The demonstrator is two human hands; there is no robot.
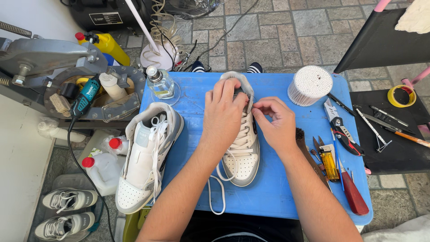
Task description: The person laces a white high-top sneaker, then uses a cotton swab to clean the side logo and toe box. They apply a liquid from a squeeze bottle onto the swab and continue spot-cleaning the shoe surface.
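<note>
At the centre of the frame a white and grey leather high-top sneaker point(242, 152) stands on the blue plastic table point(277, 188), toe toward the lower edge, its white lace point(217, 190) trailing loose off the toe end. The left hand point(222, 114) lies over the ankle collar and upper lacing, fingers curled down and closed on the shoe's upper. The right hand point(277, 123) sits just beside it on the shoe's right flank, thumb and forefinger pinched shut on a strand of lace near the top eyelets. A second matching white and grey sneaker point(145, 157) lies left of centre, overhanging the table's left edge, laces undone. Toward the upper middle stands a small clear glass bottle point(160, 83); at upper right, a round clear tub packed with cotton swabs point(310, 85). Along the right edge of the table lie a yellow lighter point(330, 165), a red-handled tool point(354, 195) and a dark brush point(307, 148) touching the right wrist.
</note>
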